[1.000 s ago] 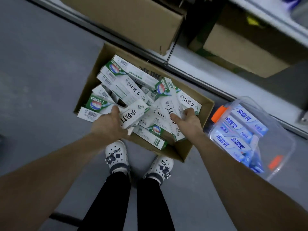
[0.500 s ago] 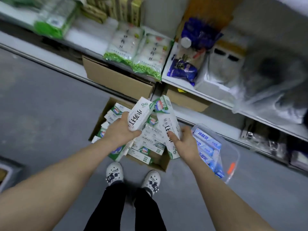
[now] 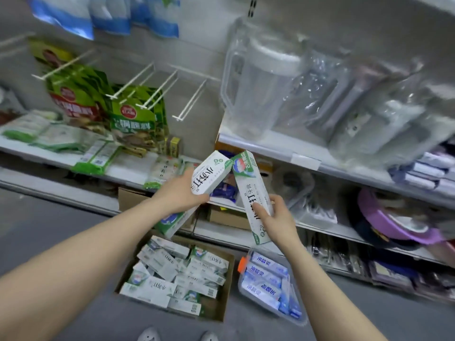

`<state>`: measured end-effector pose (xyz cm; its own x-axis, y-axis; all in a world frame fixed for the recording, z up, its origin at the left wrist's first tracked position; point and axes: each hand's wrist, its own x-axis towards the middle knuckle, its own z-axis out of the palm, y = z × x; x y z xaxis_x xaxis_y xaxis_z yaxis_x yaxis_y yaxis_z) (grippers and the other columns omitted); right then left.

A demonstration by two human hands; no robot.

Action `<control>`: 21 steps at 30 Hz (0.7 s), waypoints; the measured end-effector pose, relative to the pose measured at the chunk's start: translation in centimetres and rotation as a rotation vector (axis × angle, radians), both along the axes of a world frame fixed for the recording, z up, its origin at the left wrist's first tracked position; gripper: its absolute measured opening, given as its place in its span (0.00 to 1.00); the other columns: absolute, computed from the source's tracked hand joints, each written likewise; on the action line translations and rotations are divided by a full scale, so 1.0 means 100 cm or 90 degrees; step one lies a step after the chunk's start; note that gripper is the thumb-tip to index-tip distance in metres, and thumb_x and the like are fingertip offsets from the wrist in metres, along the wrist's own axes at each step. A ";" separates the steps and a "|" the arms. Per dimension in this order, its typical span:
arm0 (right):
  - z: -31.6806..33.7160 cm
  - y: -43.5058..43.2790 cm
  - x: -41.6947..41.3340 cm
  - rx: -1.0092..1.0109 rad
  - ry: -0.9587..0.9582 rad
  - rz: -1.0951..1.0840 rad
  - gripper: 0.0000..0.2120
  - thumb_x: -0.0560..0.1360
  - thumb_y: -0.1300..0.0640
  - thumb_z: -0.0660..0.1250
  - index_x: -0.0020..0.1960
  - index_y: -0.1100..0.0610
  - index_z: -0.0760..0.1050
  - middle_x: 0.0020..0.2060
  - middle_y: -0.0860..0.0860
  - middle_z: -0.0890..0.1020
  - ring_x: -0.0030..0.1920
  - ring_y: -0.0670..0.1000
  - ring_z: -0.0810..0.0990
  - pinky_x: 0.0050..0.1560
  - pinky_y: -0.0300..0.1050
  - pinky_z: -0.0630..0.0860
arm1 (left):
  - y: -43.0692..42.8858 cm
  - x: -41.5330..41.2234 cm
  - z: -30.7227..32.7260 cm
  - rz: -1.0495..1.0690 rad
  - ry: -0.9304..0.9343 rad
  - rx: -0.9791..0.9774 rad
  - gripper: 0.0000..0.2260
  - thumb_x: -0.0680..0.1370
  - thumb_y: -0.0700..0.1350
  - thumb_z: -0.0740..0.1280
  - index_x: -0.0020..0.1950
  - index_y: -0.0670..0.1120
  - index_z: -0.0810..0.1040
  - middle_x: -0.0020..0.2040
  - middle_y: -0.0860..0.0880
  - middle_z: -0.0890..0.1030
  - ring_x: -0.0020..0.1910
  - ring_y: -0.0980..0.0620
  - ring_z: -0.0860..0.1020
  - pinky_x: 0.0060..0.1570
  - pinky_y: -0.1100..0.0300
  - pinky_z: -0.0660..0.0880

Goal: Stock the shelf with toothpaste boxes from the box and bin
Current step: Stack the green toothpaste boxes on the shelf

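Observation:
My left hand (image 3: 181, 193) grips a white and green toothpaste box (image 3: 209, 174), and a second green box end (image 3: 172, 223) sticks out below the same hand. My right hand (image 3: 275, 217) holds another white and green toothpaste box (image 3: 250, 190) upright, thumb across its face. Both hands are raised in front of the shelves (image 3: 268, 146). On the floor below, an open cardboard box (image 3: 225, 301) holds several more white and green boxes. Beside it on the right, a clear plastic bin (image 3: 293, 316) with an orange latch holds blue and white toothpaste boxes.
Green snack bags (image 3: 133, 116) hang on white pegs at the left above flat packs. A clear plastic pitcher (image 3: 258, 80) and wrapped goods fill the right shelf. Purple items (image 3: 391, 217) sit lower right. Brown cartons (image 3: 133, 198) stand under the bottom shelf. Grey floor lies left.
Both hands have lifted their toothpaste boxes up from the cardboard box to shelf height. My view has tilted upward from the floor to the shelves.

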<state>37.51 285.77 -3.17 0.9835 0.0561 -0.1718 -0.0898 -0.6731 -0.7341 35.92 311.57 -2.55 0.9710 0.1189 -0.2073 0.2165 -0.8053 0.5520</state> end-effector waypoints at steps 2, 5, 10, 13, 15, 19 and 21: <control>0.032 -0.007 0.000 0.011 -0.042 0.001 0.15 0.77 0.46 0.68 0.59 0.47 0.69 0.49 0.43 0.78 0.43 0.36 0.76 0.36 0.31 0.70 | -0.002 0.003 0.034 -0.024 -0.032 0.029 0.30 0.69 0.62 0.68 0.65 0.51 0.63 0.57 0.48 0.79 0.50 0.44 0.78 0.44 0.55 0.74; 0.073 -0.017 0.000 0.006 -0.087 0.001 0.18 0.76 0.45 0.69 0.62 0.49 0.72 0.51 0.43 0.79 0.43 0.35 0.76 0.36 0.30 0.67 | -0.003 0.006 0.076 -0.051 -0.068 0.087 0.30 0.67 0.65 0.66 0.62 0.51 0.64 0.54 0.48 0.80 0.48 0.43 0.78 0.40 0.55 0.70; 0.130 -0.028 -0.001 0.057 -0.133 -0.018 0.15 0.75 0.45 0.70 0.59 0.49 0.74 0.50 0.44 0.81 0.47 0.40 0.80 0.40 0.35 0.73 | -0.002 0.014 0.135 -0.086 -0.132 0.108 0.29 0.68 0.66 0.65 0.63 0.54 0.63 0.54 0.49 0.80 0.45 0.44 0.78 0.42 0.54 0.75; 0.162 -0.032 0.001 0.096 -0.161 -0.020 0.15 0.76 0.46 0.70 0.58 0.49 0.73 0.49 0.43 0.82 0.43 0.41 0.82 0.39 0.38 0.75 | -0.004 0.019 0.170 -0.100 -0.177 0.125 0.28 0.70 0.65 0.65 0.63 0.53 0.64 0.54 0.50 0.80 0.44 0.46 0.76 0.40 0.54 0.72; 0.182 -0.034 0.002 0.131 -0.174 -0.022 0.15 0.76 0.47 0.70 0.59 0.50 0.73 0.50 0.44 0.82 0.42 0.42 0.83 0.39 0.39 0.77 | -0.006 0.022 0.194 -0.103 -0.203 0.121 0.27 0.70 0.64 0.66 0.63 0.53 0.64 0.53 0.52 0.79 0.45 0.47 0.77 0.40 0.55 0.72; 0.225 -0.037 0.004 0.197 -0.212 -0.039 0.20 0.70 0.42 0.72 0.57 0.50 0.74 0.50 0.47 0.84 0.45 0.48 0.85 0.45 0.52 0.82 | -0.006 0.027 0.237 -0.122 -0.258 0.111 0.25 0.69 0.64 0.66 0.60 0.54 0.64 0.53 0.51 0.79 0.45 0.47 0.77 0.40 0.54 0.73; 0.245 -0.037 0.006 0.226 -0.222 -0.047 0.22 0.68 0.41 0.72 0.57 0.50 0.74 0.49 0.49 0.85 0.44 0.51 0.86 0.46 0.56 0.83 | -0.007 0.031 0.254 -0.125 -0.270 0.102 0.26 0.69 0.64 0.66 0.61 0.55 0.63 0.53 0.50 0.79 0.46 0.46 0.77 0.40 0.54 0.72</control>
<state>38.12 282.04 21.33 0.9826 -0.0200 0.1848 0.1637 -0.3781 -0.9112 39.00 310.89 22.81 0.9731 -0.0770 0.2171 -0.1651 -0.8903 0.4244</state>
